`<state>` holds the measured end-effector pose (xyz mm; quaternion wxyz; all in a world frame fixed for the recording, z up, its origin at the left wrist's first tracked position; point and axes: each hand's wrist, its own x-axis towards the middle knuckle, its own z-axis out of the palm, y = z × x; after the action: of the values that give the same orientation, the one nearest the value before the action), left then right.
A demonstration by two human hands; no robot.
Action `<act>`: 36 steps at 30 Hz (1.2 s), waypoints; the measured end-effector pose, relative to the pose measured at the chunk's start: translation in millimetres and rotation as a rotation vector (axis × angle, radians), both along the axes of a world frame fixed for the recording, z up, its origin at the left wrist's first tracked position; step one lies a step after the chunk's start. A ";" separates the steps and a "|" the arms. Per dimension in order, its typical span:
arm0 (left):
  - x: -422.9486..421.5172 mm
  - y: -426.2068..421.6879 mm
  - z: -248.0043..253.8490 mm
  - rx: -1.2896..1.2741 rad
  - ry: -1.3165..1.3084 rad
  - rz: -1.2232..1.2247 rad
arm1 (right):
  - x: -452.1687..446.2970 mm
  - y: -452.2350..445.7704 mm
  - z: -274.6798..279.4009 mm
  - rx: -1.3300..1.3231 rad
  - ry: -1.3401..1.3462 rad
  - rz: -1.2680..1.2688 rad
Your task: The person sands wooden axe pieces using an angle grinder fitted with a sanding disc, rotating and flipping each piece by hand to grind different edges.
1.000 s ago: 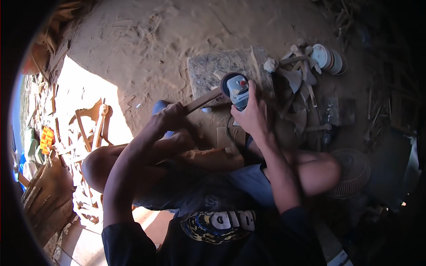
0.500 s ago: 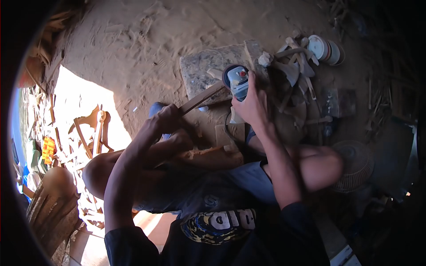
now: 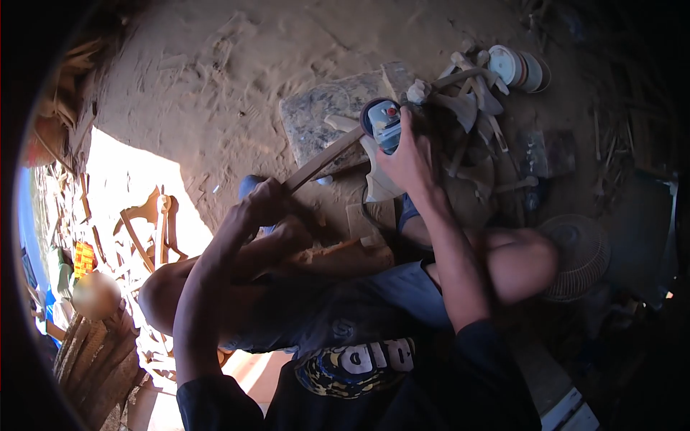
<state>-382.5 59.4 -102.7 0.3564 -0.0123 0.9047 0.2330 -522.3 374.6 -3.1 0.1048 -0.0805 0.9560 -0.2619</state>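
Your left hand (image 3: pixel 264 202) is closed around the near end of the wooden strip (image 3: pixel 323 159), while your right hand (image 3: pixel 408 158) grips the power tool (image 3: pixel 383 126) at its far end, over the slab (image 3: pixel 305 108). The work looks under way — how much is done or left I can't tell. Your shirt (image 3: pixel 316 409) bears large pale letters — not surely readable.

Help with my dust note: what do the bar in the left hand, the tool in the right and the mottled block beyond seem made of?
Bar: probably wood, bare and matte, from its plain brown.
Tool: pale grey, slightly shiny on top, so perhaps metal, or plastic.
Block: dull, perhaps stone or wood; mottled grey leaves it open.
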 end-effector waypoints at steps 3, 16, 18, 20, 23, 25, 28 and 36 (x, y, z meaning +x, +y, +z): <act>7.3 -6.4 -20.2 0.015 0.039 -0.030 | -6.3 2.0 -0.1 0.027 -0.040 -0.016; -26.2 2.1 78.7 0.470 -0.219 0.266 | -0.5 5.9 67.5 -0.123 0.155 -0.052; -27.4 1.9 67.7 0.326 0.008 0.296 | 6.2 5.5 90.4 -0.140 0.275 0.032; -32.2 1.3 73.8 0.215 0.158 0.273 | 17.0 6.6 108.6 -0.118 0.228 0.066; -36.0 2.2 93.0 0.115 0.372 0.141 | 36.6 8.3 117.3 -0.108 0.130 0.126; -29.6 5.1 84.8 0.068 0.507 0.129 | 50.2 6.1 111.3 -0.186 0.029 0.156; -23.6 6.9 76.7 0.030 0.626 0.111 | 62.0 -3.0 98.4 -0.230 -0.086 0.162; -16.1 3.8 50.9 0.067 0.974 0.018 | 73.0 -19.1 81.7 -0.158 0.043 0.251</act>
<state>-398.6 63.3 -51.8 -0.1100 0.1016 0.9581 0.2440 -449.2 355.5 78.7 0.1098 -0.2129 0.9169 -0.3193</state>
